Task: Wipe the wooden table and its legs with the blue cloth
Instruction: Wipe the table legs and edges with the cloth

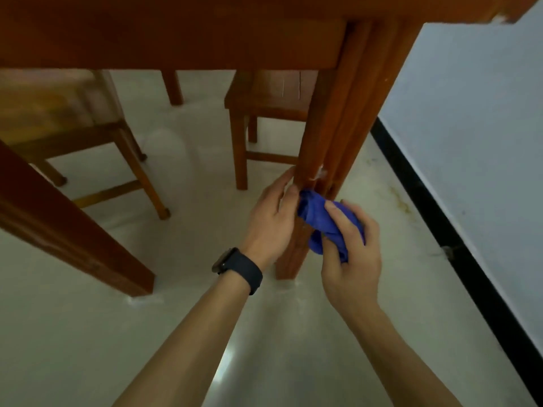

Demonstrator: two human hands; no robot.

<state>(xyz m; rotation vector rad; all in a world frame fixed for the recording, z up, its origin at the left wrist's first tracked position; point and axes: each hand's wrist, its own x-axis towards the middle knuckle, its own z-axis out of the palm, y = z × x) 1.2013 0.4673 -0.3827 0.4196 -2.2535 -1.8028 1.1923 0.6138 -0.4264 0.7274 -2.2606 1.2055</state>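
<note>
The wooden table [182, 33] fills the top of the view, seen from below its edge. Its grooved right leg [332, 121] runs down to the pale floor at centre. My right hand [349, 251] grips the bunched blue cloth [317, 218] and holds it against the lower part of that leg. My left hand [273, 218], with a dark watch on the wrist, rests on the leg's left side, fingers extended; its fingertips lie beside the cloth. A second table leg [73, 227] slants across the left.
Two wooden chairs stand under the table: one [88, 133] at the left, one [264, 107] behind the wiped leg. A pale blue wall [476, 136] with a black skirting strip [440, 230] runs along the right. The glossy floor [147, 333] spreads below.
</note>
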